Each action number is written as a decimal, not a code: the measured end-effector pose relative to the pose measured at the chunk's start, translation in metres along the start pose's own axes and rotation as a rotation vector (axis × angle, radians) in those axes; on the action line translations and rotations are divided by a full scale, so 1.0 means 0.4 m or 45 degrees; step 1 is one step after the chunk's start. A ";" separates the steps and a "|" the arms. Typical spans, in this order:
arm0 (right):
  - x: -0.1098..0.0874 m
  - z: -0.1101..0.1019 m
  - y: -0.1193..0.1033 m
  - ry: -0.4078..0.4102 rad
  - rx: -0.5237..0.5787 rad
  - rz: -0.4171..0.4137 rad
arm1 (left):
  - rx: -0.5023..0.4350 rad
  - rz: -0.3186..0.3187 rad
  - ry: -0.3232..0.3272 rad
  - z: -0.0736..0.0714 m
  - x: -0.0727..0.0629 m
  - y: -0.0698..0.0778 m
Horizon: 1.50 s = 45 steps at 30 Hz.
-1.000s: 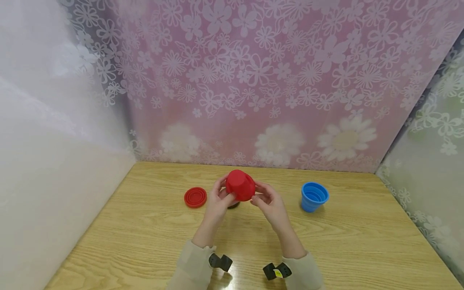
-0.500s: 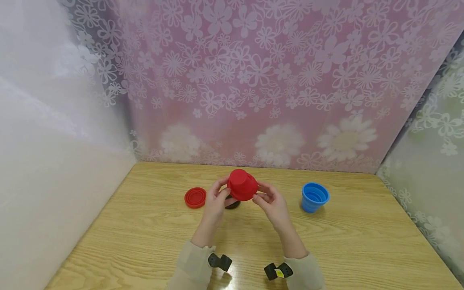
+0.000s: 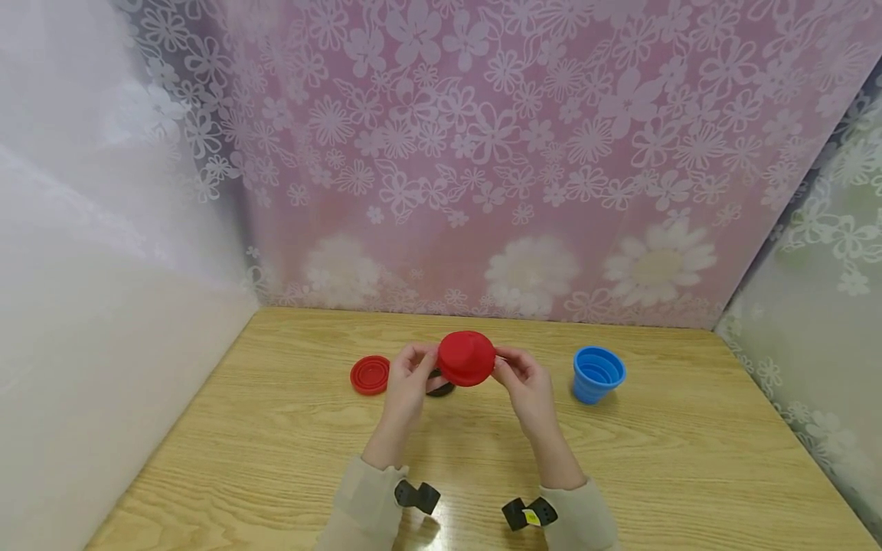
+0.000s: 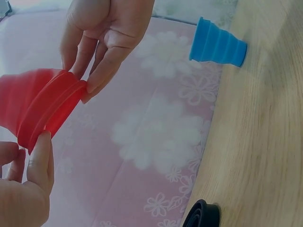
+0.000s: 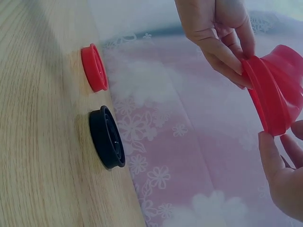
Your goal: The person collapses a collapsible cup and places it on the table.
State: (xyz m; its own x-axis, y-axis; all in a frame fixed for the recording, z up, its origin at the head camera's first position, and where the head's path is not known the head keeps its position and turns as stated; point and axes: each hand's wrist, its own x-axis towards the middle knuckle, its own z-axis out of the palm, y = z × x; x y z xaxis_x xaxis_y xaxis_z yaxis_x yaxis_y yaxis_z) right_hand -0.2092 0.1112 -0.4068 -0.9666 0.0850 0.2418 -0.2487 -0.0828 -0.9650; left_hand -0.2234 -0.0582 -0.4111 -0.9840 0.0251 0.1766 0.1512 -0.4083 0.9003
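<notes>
Both hands hold a red collapsible cup (image 3: 467,358) above the table, its base turned upward and its mouth down. My left hand (image 3: 406,384) pinches the rim on one side, thumb against fingers. On the opposite side my right hand (image 3: 527,385) pinches the same rim. In the left wrist view the cup (image 4: 45,101) shows ridged, partly folded walls near the mouth. The right wrist view shows the cup's (image 5: 274,92) side bent and creased. Its inside is mostly hidden.
A flattened red collapsible cup (image 3: 370,375) lies on the wooden table (image 3: 289,444) at left. A flattened black one (image 5: 108,137) lies partly behind my left hand in the head view. At right stands an extended blue collapsible cup (image 3: 596,375). Patterned curtains (image 3: 441,191) border the table.
The held red cup has moved slightly right and down with both hands. Its raised base has sunk toward the rim, so it looks flatter in the head view. More of the black cup shows.
</notes>
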 end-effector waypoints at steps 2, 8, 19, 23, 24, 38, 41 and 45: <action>0.001 0.001 0.000 0.010 -0.019 -0.004 | 0.009 0.000 -0.009 0.001 -0.001 0.001; 0.003 0.003 -0.001 0.027 -0.076 0.026 | 0.031 -0.015 -0.009 0.003 0.002 -0.001; 0.000 0.010 0.000 -0.104 0.057 0.001 | 0.106 -0.010 -0.118 0.009 0.002 -0.004; -0.002 0.013 0.002 -0.152 0.041 0.027 | 0.086 -0.025 -0.132 0.011 0.001 -0.004; -0.002 0.014 0.002 -0.154 0.040 0.028 | 0.086 -0.026 -0.133 0.012 0.001 -0.004; -0.006 0.013 -0.001 -0.059 0.000 0.001 | 0.110 -0.022 -0.086 0.012 -0.003 -0.005; -0.007 0.013 0.000 -0.040 -0.007 -0.022 | 0.107 -0.017 -0.083 0.010 -0.001 -0.008; -0.006 0.013 0.002 -0.033 -0.015 -0.051 | 0.115 -0.010 -0.094 0.007 0.000 -0.012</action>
State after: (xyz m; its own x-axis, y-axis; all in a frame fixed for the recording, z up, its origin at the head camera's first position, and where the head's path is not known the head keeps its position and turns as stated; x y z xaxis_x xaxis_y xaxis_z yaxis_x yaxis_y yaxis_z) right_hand -0.2073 0.1057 -0.4075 -0.9571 0.0626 0.2829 -0.2869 -0.0678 -0.9556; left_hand -0.2239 -0.0537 -0.4143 -0.9760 0.0961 0.1953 0.1548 -0.3243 0.9332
